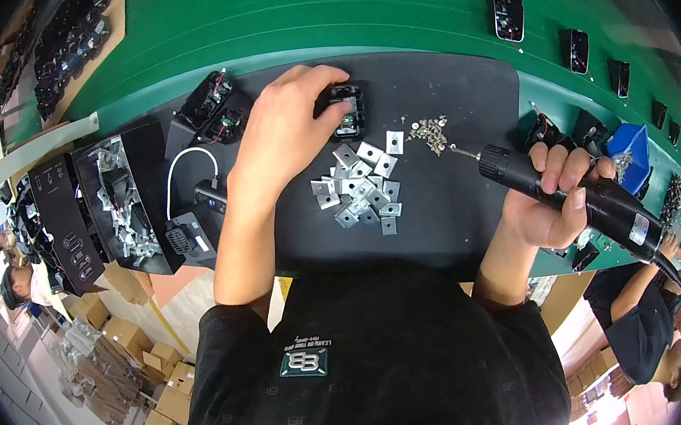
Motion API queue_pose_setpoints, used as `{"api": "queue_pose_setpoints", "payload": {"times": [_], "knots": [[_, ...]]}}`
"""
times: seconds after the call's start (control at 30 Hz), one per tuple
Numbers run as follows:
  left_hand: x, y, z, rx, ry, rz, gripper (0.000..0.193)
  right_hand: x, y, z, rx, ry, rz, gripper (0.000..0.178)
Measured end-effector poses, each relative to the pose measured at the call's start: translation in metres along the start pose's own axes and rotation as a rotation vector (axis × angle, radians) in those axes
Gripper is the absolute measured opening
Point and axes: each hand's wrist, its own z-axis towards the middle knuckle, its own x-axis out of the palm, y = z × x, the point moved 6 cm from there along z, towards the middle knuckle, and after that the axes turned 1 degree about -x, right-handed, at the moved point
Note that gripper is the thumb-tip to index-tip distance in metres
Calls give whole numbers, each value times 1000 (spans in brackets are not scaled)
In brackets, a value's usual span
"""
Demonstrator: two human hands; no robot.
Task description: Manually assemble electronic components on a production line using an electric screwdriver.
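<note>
My left hand (pixel 294 114) grips a small black plastic housing (pixel 351 125) between thumb and fingers, holding it on the dark mat. A green circuit board shows inside the housing. Wrapped in my right hand (pixel 556 192) is a black electric screwdriver (pixel 521 172), tilted with its bit pointing left. The bit's tip (pixel 454 148) is beside a small pile of screws (pixel 431 134); a screw seems to sit on it, but it is too small to be sure. Between my hands lies a heap of square metal plates with holes (pixel 362 184).
Open black housings (pixel 211 106) with wires sit left of my left hand. A white cable (pixel 169 176) and boxes of parts (pixel 131 204) are further left. A blue bin (pixel 630 153) stands at right. Spaced black housings (pixel 508 16) lie on the green surface. Another person (pixel 632 307) works at lower right.
</note>
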Motion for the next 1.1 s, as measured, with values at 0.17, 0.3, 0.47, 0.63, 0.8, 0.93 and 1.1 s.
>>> {"api": "queue_pose_setpoints", "payload": {"times": [0.17,0.3,0.47,0.63,0.8,0.93,1.1], "knots": [[5,2,2,72,47,-29,25,5,0,-3,17,15,15,45],[8,0,6,125,70,-37,26,11,2,-2,7,50,32,43],[5,-9,-2,205,-108,50,35,23,0,2,3,48,119,41],[-3,-55,-32,515,-132,11,46,38,6,3,29,116,212,43],[20,-58,-46,538,-158,-64,34,48,9,1,36,123,266,43],[27,-47,-52,543,-177,-116,25,52,5,-2,49,116,277,42],[26,-44,-56,511,-227,-167,17,54,2,-3,50,121,293,41]]}}
